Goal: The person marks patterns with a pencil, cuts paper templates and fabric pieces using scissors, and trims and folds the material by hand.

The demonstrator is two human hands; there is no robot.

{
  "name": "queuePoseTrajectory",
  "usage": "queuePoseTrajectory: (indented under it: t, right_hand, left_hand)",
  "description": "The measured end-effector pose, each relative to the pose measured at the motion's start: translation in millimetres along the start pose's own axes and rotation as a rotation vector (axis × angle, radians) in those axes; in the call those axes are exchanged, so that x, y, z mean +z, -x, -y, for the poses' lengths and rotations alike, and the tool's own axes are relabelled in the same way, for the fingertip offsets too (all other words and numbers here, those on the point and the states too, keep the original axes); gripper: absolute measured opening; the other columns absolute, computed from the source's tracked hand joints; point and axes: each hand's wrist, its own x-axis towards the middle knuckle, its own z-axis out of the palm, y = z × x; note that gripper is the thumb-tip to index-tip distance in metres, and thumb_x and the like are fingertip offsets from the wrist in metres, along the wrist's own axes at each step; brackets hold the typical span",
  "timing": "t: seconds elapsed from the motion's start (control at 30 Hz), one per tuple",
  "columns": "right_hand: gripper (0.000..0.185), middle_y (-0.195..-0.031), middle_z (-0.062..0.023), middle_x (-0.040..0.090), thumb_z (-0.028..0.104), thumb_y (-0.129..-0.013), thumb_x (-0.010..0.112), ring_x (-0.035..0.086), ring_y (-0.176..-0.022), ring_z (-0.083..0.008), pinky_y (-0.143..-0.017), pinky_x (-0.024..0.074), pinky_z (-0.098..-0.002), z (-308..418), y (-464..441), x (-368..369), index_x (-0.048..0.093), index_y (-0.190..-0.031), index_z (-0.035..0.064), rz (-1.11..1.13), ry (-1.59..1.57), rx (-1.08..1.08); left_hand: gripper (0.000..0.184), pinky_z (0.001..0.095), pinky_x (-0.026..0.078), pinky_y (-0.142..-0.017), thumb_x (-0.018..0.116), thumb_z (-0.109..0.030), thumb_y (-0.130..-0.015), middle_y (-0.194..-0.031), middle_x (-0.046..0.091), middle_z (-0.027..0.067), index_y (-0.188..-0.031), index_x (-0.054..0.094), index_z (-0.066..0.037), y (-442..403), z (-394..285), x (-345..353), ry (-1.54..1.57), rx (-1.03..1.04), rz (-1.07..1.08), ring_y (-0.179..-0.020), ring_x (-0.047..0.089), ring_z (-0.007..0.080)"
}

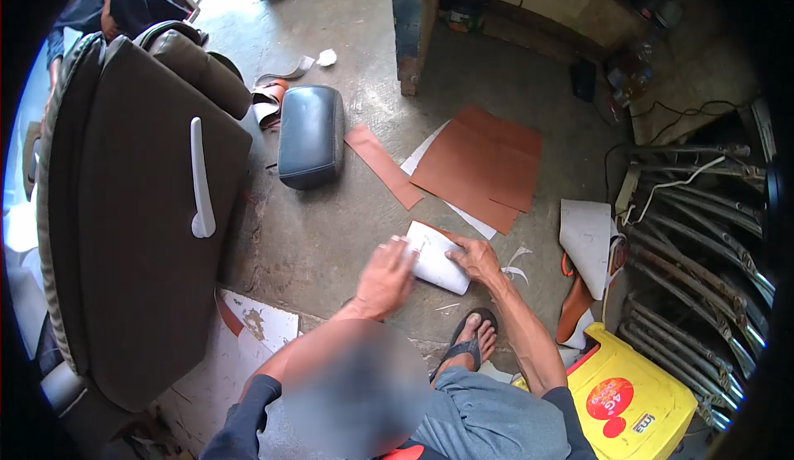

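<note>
A folded piece of sheet material [438, 263], white on its visible face with a brown edge at the top, lies low in front of me. My right hand [480, 260] holds its right side, thumb on the white face and fingers bent round the edge. On its left edge, my left hand [387, 276] is slightly blurred, with its fingers extended toward the sheet. Just beyond, brown sheets [480, 162] overlap white ones on the floor. A narrow brown strip [385, 166] lies to their left.
A dark padded block [311, 136] stands beyond the strip. At left is a large brown seat [149, 212] with a white lever. Metal tube frames [695, 261] and a yellow container [633, 394] are at right. A post [409, 30] rises ahead; another person [124, 9] is top left.
</note>
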Motion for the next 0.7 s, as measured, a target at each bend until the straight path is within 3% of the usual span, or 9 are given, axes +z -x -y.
queuePoseTrajectory:
  t: [0.07, 0.17, 0.3, 0.7]
  right_hand:
    - [0.046, -0.108, -0.0249, 0.07, 0.032, -0.089, 0.067, 0.068, -0.104, -0.0396, -0.093, 0.0523, -0.0441, -7, -7, -1, 0.063, -0.135, 0.0335, 0.023, 0.023, 0.008]
    - [0.044, -0.106, -0.0249, 0.07, 0.033, -0.09, 0.067, 0.068, -0.102, -0.0404, -0.091, 0.0531, -0.0449, -1, -9, -3, 0.063, -0.134, 0.0348, 0.055, 0.1, 0.008]
    - [0.044, -0.106, -0.0242, 0.07, 0.033, -0.09, 0.066, 0.068, -0.101, -0.0405, -0.089, 0.0533, -0.0464, -11, -11, 4, 0.063, -0.134, 0.0357, 0.013, 0.143, -0.038]
    - [0.047, -0.105, -0.0234, 0.071, 0.033, -0.088, 0.068, 0.068, -0.1, -0.0405, -0.089, 0.0523, -0.0483, -1, -14, -1, 0.064, -0.134, 0.0277, 0.04, 0.127, -0.006]
  left_hand:
    - [0.059, 0.052, 0.03, -0.118, 0.064, -0.021, -0.091, -0.153, 0.04, 0.0227, -0.145, 0.046, -0.006, -6, -16, 35, 0.015, 0.018, 0.065, -0.144, 0.037, 0.0381]
    - [0.06, 0.0528, 0.026, -0.119, 0.061, -0.026, -0.094, -0.156, 0.038, 0.0214, -0.147, 0.044, -0.005, -21, -21, 70, -0.052, 0.037, 0.036, -0.146, 0.034, 0.037]
    - [0.065, 0.0536, 0.019, -0.121, 0.052, -0.038, -0.098, -0.159, 0.035, 0.0195, -0.151, 0.039, -0.002, -33, -24, 79, -0.126, -0.047, 0.067, -0.149, 0.029, 0.0344]
    - [0.074, 0.0538, 0.011, -0.123, 0.052, -0.043, -0.097, -0.164, 0.024, 0.0176, -0.154, 0.031, -0.001, -28, -24, 100, -0.099, -0.183, 0.108, -0.154, 0.016, 0.0328]
